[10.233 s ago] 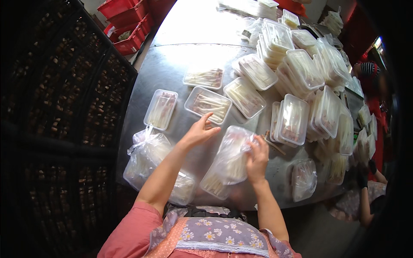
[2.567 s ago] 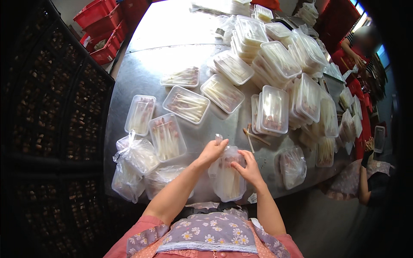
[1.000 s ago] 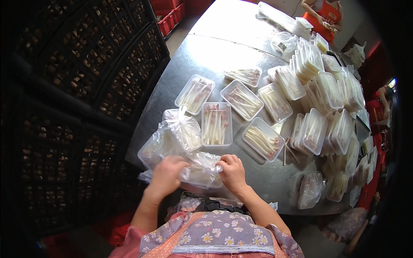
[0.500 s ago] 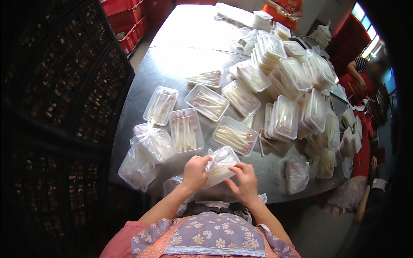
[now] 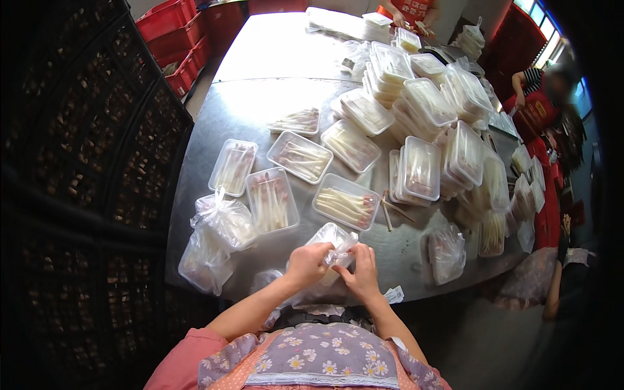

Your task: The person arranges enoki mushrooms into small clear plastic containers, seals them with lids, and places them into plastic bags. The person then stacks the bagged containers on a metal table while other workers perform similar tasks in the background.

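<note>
At the table's near edge, a clear plastic bag is gathered over a lidded see-through tub, mostly hidden under my hands. My left hand is closed on the bag's bunched plastic. From the other side, my right hand pinches the same plastic with thumb and fingers. Just beyond lies an open-looking tub of long pale stalks with reddish tips. A similar tub stands to its left. Two knotted bags with tubs inside, one behind the other, sit left of my hands.
Stacked tubs crowd the table's right half. A bagged tub and loose stick-like pieces lie nearer. Black crates wall the left side; red crates stand behind. Co-workers are at the far end and right.
My right hand has moved from the tub's right side up to the bag's plastic, beside my left. The bag is now bunched between both hands. The view has shifted slightly.
</note>
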Demonstrator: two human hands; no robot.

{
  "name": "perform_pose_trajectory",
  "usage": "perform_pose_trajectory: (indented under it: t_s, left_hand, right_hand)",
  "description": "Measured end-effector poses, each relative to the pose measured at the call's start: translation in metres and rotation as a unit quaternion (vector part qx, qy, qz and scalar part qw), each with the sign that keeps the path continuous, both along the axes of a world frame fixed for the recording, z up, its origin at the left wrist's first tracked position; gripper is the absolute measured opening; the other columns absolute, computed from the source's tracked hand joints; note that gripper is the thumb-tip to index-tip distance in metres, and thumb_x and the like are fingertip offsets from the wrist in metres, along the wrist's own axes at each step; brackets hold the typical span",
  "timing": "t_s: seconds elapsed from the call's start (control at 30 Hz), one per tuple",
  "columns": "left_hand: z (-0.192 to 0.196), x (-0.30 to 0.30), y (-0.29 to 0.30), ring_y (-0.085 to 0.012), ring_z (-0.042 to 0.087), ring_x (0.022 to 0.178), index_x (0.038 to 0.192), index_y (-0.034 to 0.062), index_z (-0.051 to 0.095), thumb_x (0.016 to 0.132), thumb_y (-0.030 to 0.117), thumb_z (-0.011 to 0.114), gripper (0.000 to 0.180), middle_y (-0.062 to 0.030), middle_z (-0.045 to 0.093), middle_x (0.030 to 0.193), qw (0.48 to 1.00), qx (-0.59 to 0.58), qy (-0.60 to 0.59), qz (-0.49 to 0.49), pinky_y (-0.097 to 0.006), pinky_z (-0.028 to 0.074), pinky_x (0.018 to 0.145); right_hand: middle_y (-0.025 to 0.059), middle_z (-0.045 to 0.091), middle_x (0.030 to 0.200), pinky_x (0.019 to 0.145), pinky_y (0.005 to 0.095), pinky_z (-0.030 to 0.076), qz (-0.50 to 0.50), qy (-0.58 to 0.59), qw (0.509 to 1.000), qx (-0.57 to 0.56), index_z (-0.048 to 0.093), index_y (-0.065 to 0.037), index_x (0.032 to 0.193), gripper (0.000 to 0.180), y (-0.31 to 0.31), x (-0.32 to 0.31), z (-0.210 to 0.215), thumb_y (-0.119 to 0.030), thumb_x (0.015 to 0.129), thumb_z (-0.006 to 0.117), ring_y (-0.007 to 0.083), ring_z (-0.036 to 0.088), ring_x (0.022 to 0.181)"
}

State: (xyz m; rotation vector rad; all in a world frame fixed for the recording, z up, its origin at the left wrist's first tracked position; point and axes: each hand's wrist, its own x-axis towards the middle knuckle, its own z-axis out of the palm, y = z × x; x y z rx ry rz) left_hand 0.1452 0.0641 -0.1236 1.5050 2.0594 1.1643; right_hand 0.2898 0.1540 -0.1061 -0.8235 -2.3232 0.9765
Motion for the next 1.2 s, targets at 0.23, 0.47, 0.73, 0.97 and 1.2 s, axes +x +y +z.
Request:
perform_pose_trajectory:
  t_s: [0.23,0.47,0.73,0.97,1.2]
  left_hand:
    - [0.004,0.032,0.0,-0.0378,0.061,0.066,0.093,0.009,0.063,0.075,0.01,0.062,0.018,-0.0174,0.061,0.07,0.997,-0.064,-0.044,0.028,-0.042,0.045,0.056]
    - [0.009,0.024,-0.011,-0.04,0.061,0.073,0.095,0.0067,0.061,0.083,0.014,0.059,0.014,-0.0211,0.062,0.077,0.988,-0.036,-0.146,-0.019,-0.042,0.046,0.061]
    - [-0.004,0.022,-0.051,-0.0087,0.05,0.07,0.088,0.0054,0.058,0.092,0.018,0.059,0.013,0.0026,0.056,0.076,0.924,0.033,-0.348,0.158,-0.028,0.043,0.063]
    - [-0.011,0.003,-0.039,-0.0146,0.059,0.071,0.099,0.0067,0.056,0.095,0.022,0.056,0.016,-0.0035,0.06,0.082,0.647,0.017,-0.701,0.3,-0.033,0.05,0.065]
    - [-0.009,-0.009,-0.021,-0.0163,0.06,0.083,0.108,-0.0003,0.055,0.09,0.027,0.064,0.034,-0.0065,0.062,0.097,0.755,-0.08,-0.615,0.213,-0.027,0.047,0.072]
  right_hand:
    - [0.0133,0.055,0.092,0.077,0.0439,0.045,-0.072,-0.022,0.993,0.086,0.054,-0.003,0.093,0.02,0.007,-0.001,-0.03,-0.004,0.074,0.062,0.0358,0.052,0.088]
    - [0.0116,0.059,0.096,0.078,0.0419,0.047,-0.167,0.118,0.97,0.13,0.058,-0.005,0.092,0.027,0.022,-0.007,-0.02,0.009,0.072,0.047,0.0326,0.057,0.09]
    - [0.0036,0.056,0.073,0.061,0.0256,0.048,-0.267,0.149,0.918,-0.253,0.055,-0.002,0.082,0.021,0.043,0.046,-0.063,0.011,0.075,0.04,0.0134,0.058,0.065]
    - [0.0047,0.056,0.088,0.069,0.0272,0.051,-0.177,0.076,0.815,-0.547,0.053,-0.005,0.095,0.028,0.046,0.055,-0.041,0.007,0.072,0.042,0.0156,0.06,0.081]
    - [0.0105,0.036,0.142,0.1,0.0407,0.04,0.031,-0.031,0.99,-0.137,0.047,-0.015,0.134,0.063,0.04,0.022,0.019,-0.012,0.075,0.068,0.0291,0.038,0.13]
